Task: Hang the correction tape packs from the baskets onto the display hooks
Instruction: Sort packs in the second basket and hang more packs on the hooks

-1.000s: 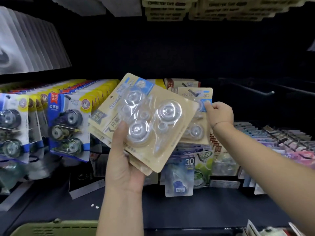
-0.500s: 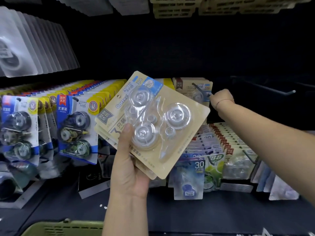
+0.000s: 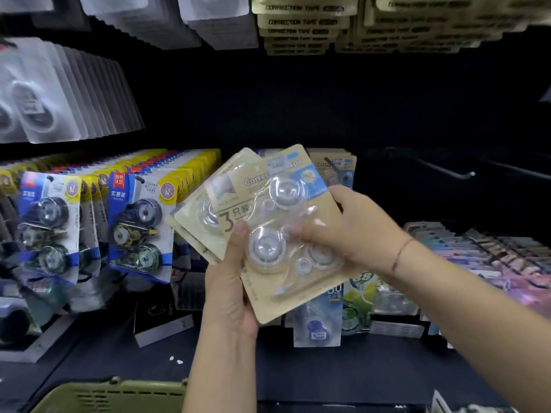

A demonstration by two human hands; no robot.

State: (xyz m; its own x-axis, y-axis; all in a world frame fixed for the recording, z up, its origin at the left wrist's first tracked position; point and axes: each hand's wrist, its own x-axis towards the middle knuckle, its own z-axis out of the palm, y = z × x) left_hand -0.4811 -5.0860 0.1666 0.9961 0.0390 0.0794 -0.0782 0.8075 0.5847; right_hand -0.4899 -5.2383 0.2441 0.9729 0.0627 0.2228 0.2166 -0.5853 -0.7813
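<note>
**Back from the hook for the next pack**

Holds a fan of tan correction tape packs (image 3: 190,222) out in front of the display, with the front pack (image 3: 269,305) uppermost and tilted. Clamps the fan in the left hand (image 3: 229,293), thumb pressed onto the front blister, fingers hidden behind the cards. Has brought the right hand (image 3: 357,231) back from the hook (image 3: 331,163), reached half a second earlier, and now closes it on the front pack's right side, fingers curled over the clear blister. Leaves one tan pack (image 3: 343,166) hanging on that hook behind the fan. Counts that one as hung. Looks like the start of the next round: peeling the front pack off the fan to carry it up to the same hook. Still has several to go, judging by the card edges showing in the fan.

Around the target: blue-and-yellow packs (image 3: 138,225) crowded on hooks to the left, bare hooks (image 3: 447,171) to the right against the dark back panel. Lower down, mixed packs (image 3: 317,317) standing on the shelf (image 3: 298,368), well under the hook. At the bottom edge, a green basket (image 3: 113,394), contents out of view. Overhead, more tan packs (image 3: 298,25) and grey packs (image 3: 65,93). Blocks part of the hanging pack and hook with the fan itself; probably worth lowering it before threading the next hang hole.
</note>
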